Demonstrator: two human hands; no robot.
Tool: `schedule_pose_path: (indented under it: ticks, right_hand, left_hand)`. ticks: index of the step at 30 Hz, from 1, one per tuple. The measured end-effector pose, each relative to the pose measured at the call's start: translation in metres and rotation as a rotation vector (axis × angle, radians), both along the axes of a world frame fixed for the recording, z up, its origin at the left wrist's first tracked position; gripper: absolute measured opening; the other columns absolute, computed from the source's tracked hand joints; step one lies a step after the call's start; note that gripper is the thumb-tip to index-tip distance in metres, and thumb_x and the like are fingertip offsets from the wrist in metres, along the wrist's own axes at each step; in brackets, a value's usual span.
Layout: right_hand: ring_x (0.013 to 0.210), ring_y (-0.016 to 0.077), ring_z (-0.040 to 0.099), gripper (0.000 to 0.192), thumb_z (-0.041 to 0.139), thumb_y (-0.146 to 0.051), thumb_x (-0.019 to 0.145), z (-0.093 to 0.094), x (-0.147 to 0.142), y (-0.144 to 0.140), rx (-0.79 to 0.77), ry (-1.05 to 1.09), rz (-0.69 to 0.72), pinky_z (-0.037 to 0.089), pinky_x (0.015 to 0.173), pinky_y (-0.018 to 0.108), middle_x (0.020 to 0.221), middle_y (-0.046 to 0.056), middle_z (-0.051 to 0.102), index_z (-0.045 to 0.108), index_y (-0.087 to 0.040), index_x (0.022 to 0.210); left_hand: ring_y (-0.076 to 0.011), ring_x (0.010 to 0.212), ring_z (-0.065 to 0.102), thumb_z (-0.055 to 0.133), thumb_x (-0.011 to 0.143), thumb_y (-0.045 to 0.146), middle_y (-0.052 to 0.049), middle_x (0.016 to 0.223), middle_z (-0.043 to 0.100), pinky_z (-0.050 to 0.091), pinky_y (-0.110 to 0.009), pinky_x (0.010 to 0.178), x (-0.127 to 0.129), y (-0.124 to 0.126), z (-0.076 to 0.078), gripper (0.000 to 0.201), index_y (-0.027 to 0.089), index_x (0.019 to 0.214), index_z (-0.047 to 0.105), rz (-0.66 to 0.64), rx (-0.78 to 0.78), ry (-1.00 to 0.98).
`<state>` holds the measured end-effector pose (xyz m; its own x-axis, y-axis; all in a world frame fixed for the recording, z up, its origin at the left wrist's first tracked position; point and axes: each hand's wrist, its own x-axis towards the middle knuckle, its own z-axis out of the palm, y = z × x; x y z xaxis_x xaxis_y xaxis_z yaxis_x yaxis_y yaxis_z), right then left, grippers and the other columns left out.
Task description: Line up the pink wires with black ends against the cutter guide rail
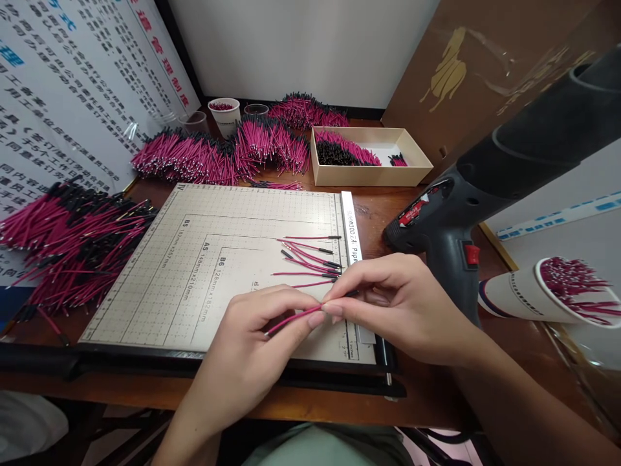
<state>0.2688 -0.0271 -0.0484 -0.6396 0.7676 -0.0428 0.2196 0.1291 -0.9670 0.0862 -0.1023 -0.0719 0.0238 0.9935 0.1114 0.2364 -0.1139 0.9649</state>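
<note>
Both hands meet over the near right corner of the cutting mat [194, 272], sharing one pink wire [291, 319]. The left hand [252, 343] has its grip narrowed to a pinch, thumb and forefinger closed on the wire's middle, while the right hand [392, 304] pinches the wire's far end, where a short black sleeve [350, 294] seems to sit, though the fingers hide most of it.

Judging by its look, the wire is very light and thin, bendy rather than stiff, with smooth insulation that could slip; a fingertip pinch close to the end being worked looks like the right place to take hold.

On the mat just beyond the hands lie a few loose wires [310, 259]. Left of the mat sits a big heap of wires [68, 239], more piles [218, 152] lie behind it, and a cardboard box [412, 175] stands at its far right corner. Right of the mat a heat gun [451, 213] rests on the counter [373, 217], with a paper cup [514, 294] of wires tipped on its side beyond it.
</note>
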Motion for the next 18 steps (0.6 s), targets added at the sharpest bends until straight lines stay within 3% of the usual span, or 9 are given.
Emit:
schedule_pose_path:
  ticks: [9, 18]
  right_hand:
    - [0.058, 0.0103, 0.059, 0.011, 0.07, -0.02, 0.087, -0.0029, 0.0013, -0.0012, 0.081, 0.003, 0.114, 0.043, 0.051, 0.021, 0.067, 0.003, 0.07, 0.074, -0.014, 0.078]
    - [0.056, 0.0096, 0.057, 0.011, 0.072, -0.021, 0.084, 0.0049, 0.0049, 0.0036, 0.135, -0.009, 0.033, 0.042, 0.049, 0.021, 0.065, 0.001, 0.07, 0.074, -0.017, 0.074]
  left_hand:
    - [-0.0087, 0.065, 0.062, 0.066, 0.092, 0.015, 0.003, 0.071, 0.071, 0.047, -0.016, 0.062, -0.0002, -0.003, 0.0011, 0.019, 0.023, 0.078, 0.076, -0.07, 0.057, 0.011]
    - [-0.0097, 0.064, 0.064, 0.072, 0.085, 0.018, 0.004, 0.069, 0.074, 0.049, -0.017, 0.06, -0.0016, -0.0012, 0.0004, 0.015, 0.025, 0.074, 0.078, 0.08, 0.023, -0.024]
